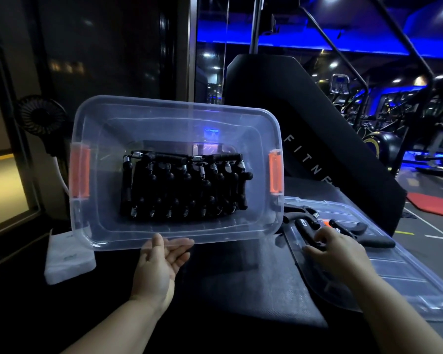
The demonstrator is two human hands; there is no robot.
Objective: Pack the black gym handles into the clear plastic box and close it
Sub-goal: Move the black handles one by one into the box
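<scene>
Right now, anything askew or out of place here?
Yes. The clear box is tipped toward the camera, left hand under its near rim. Also, loose handles lie on the lid, by the right hand.

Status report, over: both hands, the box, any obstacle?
Left hand open, fingers under near rim of tilted clear box. Right hand over loose handles on the lid, grip unclear. Box open, no obstacle seen.
</scene>
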